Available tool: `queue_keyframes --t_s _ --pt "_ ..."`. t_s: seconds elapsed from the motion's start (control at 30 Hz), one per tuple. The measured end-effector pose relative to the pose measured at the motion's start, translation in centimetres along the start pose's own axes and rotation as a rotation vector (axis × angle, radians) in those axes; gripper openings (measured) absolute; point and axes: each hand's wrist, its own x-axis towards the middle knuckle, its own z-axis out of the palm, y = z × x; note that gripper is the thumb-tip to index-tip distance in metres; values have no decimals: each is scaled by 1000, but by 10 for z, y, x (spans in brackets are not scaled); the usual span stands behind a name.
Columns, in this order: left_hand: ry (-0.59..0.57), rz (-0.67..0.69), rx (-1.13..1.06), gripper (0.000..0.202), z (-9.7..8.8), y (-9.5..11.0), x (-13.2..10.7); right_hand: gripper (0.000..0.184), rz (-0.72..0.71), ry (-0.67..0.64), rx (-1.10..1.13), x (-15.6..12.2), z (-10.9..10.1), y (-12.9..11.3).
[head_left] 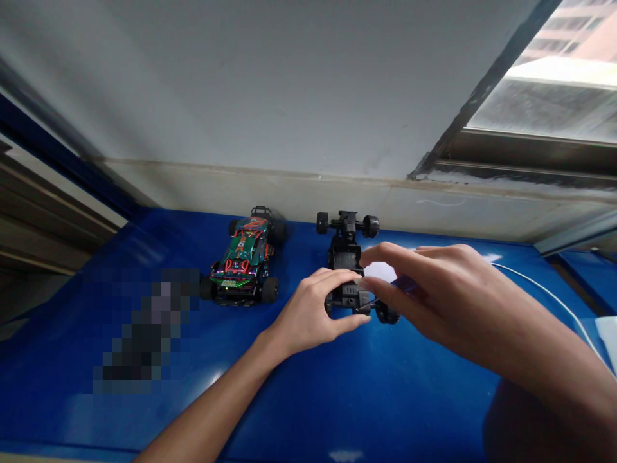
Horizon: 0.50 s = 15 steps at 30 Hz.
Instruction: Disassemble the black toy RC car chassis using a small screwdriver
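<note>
At the far left, beyond the edge of the blue tabletop (299, 405), we see brown slats (29, 218) running back in shadow. Next, on the tabletop, a long dark object (139, 341) lies at a slant, pixelated so heavily that we cannot tell what it is. To its right we find a toy car (243, 254) with a shiny green and red body, upright on black wheels, a bar frame at its far end. Then comes our left hand (308, 308), reaching in from the near side, its thumb and fingers set wide apart around the near part of a black chassis (345, 259); we cannot tell whether they clasp it. The chassis sits to the right of the toy car, well apart from it and near the pale wall (265, 83), with two knobbed wheels showing at its far end. From the right our right hand (448, 283) leans over the chassis, its grip narrow around a slim dark tool (405, 283) whose thin shaft slopes down to the chassis, close to our left thumb. Partly behind the right hand a white patch (379, 271) shows. Farther right we see a white cable (554, 292) curving across the tabletop, and above it a window (569, 96) in the wall.
</note>
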Motion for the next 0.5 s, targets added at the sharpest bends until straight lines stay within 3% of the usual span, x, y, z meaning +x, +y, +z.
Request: queue_keyframes --t_s 0.13,0.27,0.5 --pt "-1 -14 -1 53 0 1 0 27 -21 12 8 -1 -1 0" --pt "2 -15 -10 52 0 2 0 39 -59 36 36 -3 -1 -1" --pt "-8 -15 -7 54 0 1 0 29 -9 -28 24 0 -1 -1"
